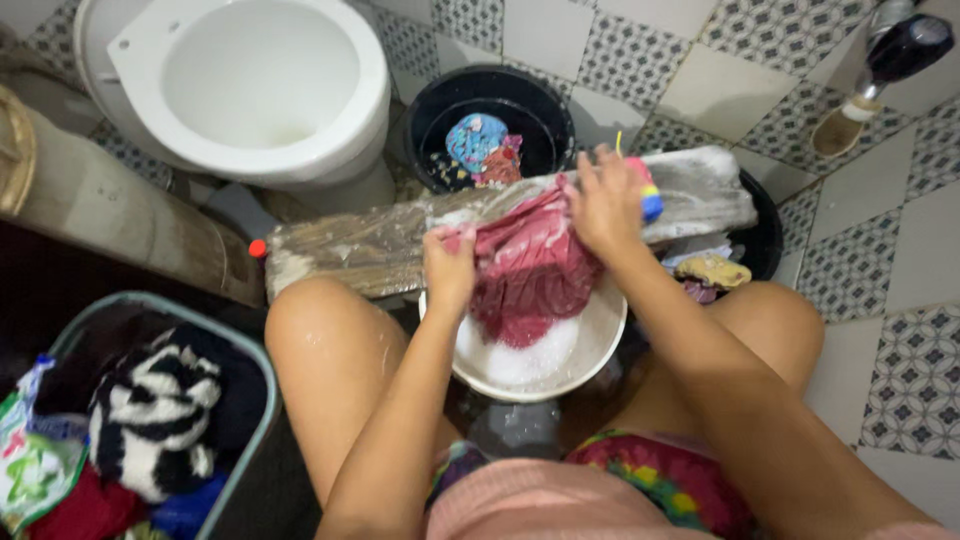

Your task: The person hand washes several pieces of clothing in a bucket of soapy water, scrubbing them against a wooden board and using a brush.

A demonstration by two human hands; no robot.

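I see a bathroom floor (900,260) laid with plain tiles alternating with dark patterned ones. A wet, soapy wooden board (360,250) lies across the scene, resting over a white basin (590,350) of suds between my knees. The red cloth (530,265) is draped from the board down into that basin. My left hand (450,265) has its fingers clamped on the cloth's left edge; my right hand (605,205) presses on the cloth's upper right, fingers bent and apparently gripping a small brush (648,192) with a blue end. Behind the board stands a black bucket (440,110) with coloured laundry inside, beside a white toilet (250,80). At lower left a grey-green basket (240,350) holds a striped garment and other clothes.
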